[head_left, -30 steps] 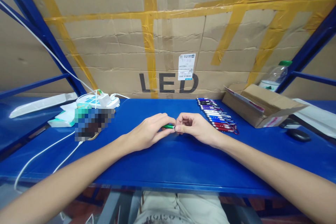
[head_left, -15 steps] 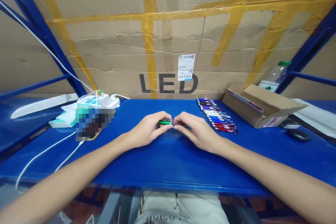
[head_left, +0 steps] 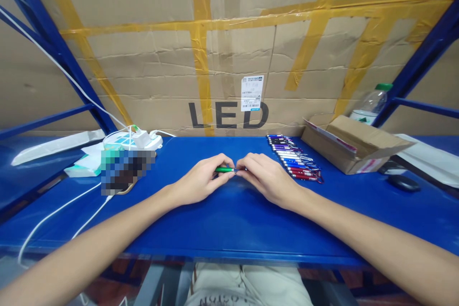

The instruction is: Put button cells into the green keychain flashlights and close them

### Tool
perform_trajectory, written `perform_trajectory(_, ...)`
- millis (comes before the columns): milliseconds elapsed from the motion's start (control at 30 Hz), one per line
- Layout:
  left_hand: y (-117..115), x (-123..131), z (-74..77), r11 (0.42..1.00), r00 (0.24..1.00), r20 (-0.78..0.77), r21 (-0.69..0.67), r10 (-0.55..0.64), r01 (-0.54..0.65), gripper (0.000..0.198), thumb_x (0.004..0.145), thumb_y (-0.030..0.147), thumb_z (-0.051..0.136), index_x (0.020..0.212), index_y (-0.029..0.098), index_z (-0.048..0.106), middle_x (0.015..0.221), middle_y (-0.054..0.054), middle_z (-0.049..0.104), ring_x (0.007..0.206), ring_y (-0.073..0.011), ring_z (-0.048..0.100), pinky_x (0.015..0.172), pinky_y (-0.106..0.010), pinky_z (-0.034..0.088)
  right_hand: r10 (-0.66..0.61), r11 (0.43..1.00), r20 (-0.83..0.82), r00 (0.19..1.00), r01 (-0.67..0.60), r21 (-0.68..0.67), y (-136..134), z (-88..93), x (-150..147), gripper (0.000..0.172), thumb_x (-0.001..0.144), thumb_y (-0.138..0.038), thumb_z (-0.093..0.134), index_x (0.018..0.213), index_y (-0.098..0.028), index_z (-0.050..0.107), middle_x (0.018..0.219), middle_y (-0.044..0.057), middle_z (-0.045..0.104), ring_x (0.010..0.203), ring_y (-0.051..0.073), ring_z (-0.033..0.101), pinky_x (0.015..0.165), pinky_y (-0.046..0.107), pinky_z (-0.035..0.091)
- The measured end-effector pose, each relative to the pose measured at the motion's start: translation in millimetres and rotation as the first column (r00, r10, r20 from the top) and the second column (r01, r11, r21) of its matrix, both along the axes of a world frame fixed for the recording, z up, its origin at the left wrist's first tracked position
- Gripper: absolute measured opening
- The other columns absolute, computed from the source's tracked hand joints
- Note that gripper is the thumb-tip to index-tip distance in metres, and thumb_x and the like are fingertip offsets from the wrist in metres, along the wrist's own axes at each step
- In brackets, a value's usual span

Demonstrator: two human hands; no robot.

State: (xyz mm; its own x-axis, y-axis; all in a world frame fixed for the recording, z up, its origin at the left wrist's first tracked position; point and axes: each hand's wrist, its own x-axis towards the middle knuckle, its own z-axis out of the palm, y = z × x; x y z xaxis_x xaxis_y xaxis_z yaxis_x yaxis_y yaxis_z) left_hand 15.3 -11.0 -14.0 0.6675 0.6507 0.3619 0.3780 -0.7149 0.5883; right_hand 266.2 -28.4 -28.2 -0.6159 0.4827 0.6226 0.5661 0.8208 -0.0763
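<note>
Where cardboard point(head_left: 161, 71) backs a blue table point(head_left: 229, 227), mid-frame the left hand point(head_left: 197, 180) grips a green tube point(head_left: 224, 169), the right hand point(head_left: 269, 178) pinching its end

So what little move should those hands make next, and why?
Perhaps a gentle twist by the right hand: the left hand already pinches the green pen-like piece, and the right fingertips are at its silvery end. What those fingertips grip is hidden, so that's only my guess.
</note>
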Motion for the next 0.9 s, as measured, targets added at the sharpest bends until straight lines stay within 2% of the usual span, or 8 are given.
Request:
perform_trajectory(267, -1.3, -0.3, -1.9, 1.0, 0.999, -0.032, 0.013, -0.008, 0.008, 0.019, 0.111, 0.041, 0.056, 0.112, 0.022, 0.06, 0.105, -0.003, 0.07, 0.091, -0.019, 0.067, 0.082, -0.031, 0.05, 0.043, 0.998, -0.056, 0.998, -0.044, -0.034, -0.9, -3.3, 0.6, 0.019, 0.116, -0.03, 0.047, 0.108, -0.022, 0.062, 0.096, 0.007, 0.07, 0.085, 0.021, 0.063, 0.077, 0.033, 0.047)
perform_trajectory(433, -1.8, -0.6, -3.7, 1.0, 0.999, -0.023, 0.02, -0.022, 0.023, 0.022, 0.112, 0.043, 0.055, 0.114, 0.022, 0.06, 0.108, -0.004, 0.07, 0.094, -0.0198, 0.067, 0.084, -0.032, 0.051, 0.07, 0.968, -0.179, 0.981, -0.11, -0.226, -1.8, -0.7, -1.7, 0.014, 0.113, -0.026, 0.053, 0.103, -0.022, 0.063, 0.097, 0.005, 0.072, 0.086, 0.019, 0.066, 0.077, 0.03, 0.049)
perform_trajectory(567, -2.2, -0.9, -4.7, 0.997, 0.999, -0.036, 0.074, -0.023, 0.026, 0.024, 0.113, 0.043, 0.053, 0.114, 0.021, 0.061, 0.106, -0.004, 0.068, 0.094, -0.0195, 0.066, 0.086, -0.033, 0.051, 0.007, 0.883, -0.293, 0.956, -0.143, -0.448, -1.9, 3.9, -4.4, 0.012, 0.107, -0.024, 0.063, 0.096, -0.022, 0.066, 0.091, 0.001, 0.073, 0.081, 0.017, 0.066, 0.075, 0.029, 0.048)
perform_trajectory(667, -2.0, -1.4, -5.9, 0.994, 0.999, -0.043, 0.109, -0.027, 0.031, 0.024, 0.114, 0.043, 0.051, 0.115, 0.021, 0.061, 0.108, -0.005, 0.067, 0.096, -0.0202, 0.066, 0.087, -0.034, 0.051, -0.031, 0.807, -0.355, 0.934, -0.186, -0.56, -1.5, 5.1, -5.4, 0.012, 0.104, -0.028, 0.065, 0.096, -0.021, 0.068, 0.088, 0.0, 0.073, 0.079, 0.017, 0.065, 0.073, 0.029, 0.048)
perform_trajectory(800, -1.4, -1.9, -7.1, 0.99, 0.998, -0.048, 0.135, -0.031, 0.037, 0.024, 0.114, 0.043, 0.05, 0.116, 0.021, 0.061, 0.108, -0.006, 0.066, 0.096, -0.0202, 0.065, 0.088, -0.034, 0.052, -0.071, 0.707, -0.425, 0.902, -0.255, -0.659, -1.7, 4.4, -6.5, 0.02, 0.102, -0.039, 0.068, 0.094, -0.02, 0.067, 0.085, 0.001, 0.072, 0.074, 0.016, 0.062, 0.067, 0.028, 0.048)
perform_trajectory(900, -1.1, -2.1, -7.9, 0.984, 0.998, -0.056, 0.175, -0.034, 0.043, 0.023, 0.115, 0.041, 0.049, 0.117, 0.021, 0.06, 0.109, -0.006, 0.066, 0.097, -0.0202, 0.064, 0.089, -0.034, 0.052, -0.085, 0.659, -0.462, 0.883, -0.298, -0.69, -2.2, 3.9, -7.7, 0.027, 0.101, -0.046, 0.069, 0.094, -0.02, 0.066, 0.083, 0.001, 0.071, 0.071, 0.015, 0.06, 0.065, 0.028, 0.048)
